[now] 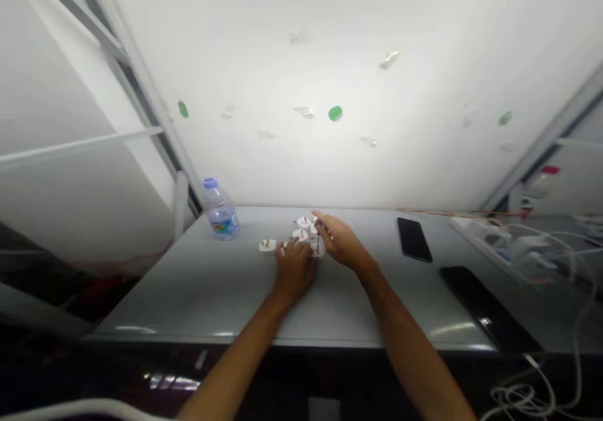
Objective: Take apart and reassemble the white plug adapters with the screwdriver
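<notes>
Over at the grey table (211, 301), the right hand (342, 240) pinches a slim tool (318, 243) down at a white plug (321, 252), seemingly working on it. The left hand (292, 267) sits close by, fingers spread near other plugs (267, 246); I can't tell whether it grips one. This seems to want a steady plug and upright tool.

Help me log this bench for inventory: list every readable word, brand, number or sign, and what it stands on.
No text is readable.
Bottle label: printed, but too blurred to read.
White plugs: too small to tell any markings.
Green wall spots: no lettering visible.
</notes>
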Motion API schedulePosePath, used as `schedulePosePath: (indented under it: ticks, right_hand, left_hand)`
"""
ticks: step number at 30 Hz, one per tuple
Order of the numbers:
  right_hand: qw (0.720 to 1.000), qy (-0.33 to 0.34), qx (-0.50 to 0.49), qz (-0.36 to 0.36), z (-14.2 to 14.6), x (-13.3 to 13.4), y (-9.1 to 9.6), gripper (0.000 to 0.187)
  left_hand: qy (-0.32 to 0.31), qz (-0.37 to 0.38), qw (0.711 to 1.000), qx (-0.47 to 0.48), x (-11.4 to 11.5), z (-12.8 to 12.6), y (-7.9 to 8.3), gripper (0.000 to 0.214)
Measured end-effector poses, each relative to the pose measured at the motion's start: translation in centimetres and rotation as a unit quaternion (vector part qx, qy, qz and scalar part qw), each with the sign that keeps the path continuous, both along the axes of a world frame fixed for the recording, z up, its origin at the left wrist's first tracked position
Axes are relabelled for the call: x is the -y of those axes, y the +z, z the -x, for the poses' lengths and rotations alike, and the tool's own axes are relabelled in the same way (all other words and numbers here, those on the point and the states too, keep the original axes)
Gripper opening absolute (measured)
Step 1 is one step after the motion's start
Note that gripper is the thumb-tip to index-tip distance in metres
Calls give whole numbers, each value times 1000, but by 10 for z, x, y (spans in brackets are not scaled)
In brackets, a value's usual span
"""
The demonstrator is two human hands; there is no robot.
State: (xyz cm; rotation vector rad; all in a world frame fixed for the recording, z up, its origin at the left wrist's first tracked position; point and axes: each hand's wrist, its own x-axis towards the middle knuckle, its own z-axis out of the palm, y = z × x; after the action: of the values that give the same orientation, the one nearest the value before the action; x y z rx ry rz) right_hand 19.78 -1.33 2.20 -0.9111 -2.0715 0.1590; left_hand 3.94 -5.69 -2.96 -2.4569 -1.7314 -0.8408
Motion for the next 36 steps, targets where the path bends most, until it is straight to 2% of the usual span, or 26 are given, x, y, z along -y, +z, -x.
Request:
schedulePosePath:
  ticks: [13, 16, 20, 22, 26, 32, 36]
  right_hand:
    - [1000, -4, 13, 7, -2, -2, -1, 39]
    - [1000, 20, 2, 20, -3, -2, -1, 41]
    - [999, 3, -2, 40, -4, -3, -2, 34]
    - [999, 13, -8, 44, -5, -4, -3, 38]
    - [996, 47, -36, 66, -6, -5, -4, 42]
    - [991, 40, -95, 83, -1, -6, -5, 32]
    - [984, 28, -159, 74, -3, -9, -6, 30]
  left_hand:
    - [-4, -8, 1000, -3, -2, 0, -3, 14]
    - [-3, -11, 1000, -4, -1, -1, -3, 14]
    - [-5, -15, 1000, -9, -1, -1, -2, 14]
    - [-8, -16, 1000, -13, -2, 0, -2, 15]
    - [-16, -20, 999, -20, -3, 0, -3, 14]
    - [-27, -16, 999, -13, -3, 0, -5, 14]
    - [-28, -10, 999, -15, 4, 10, -6, 15]
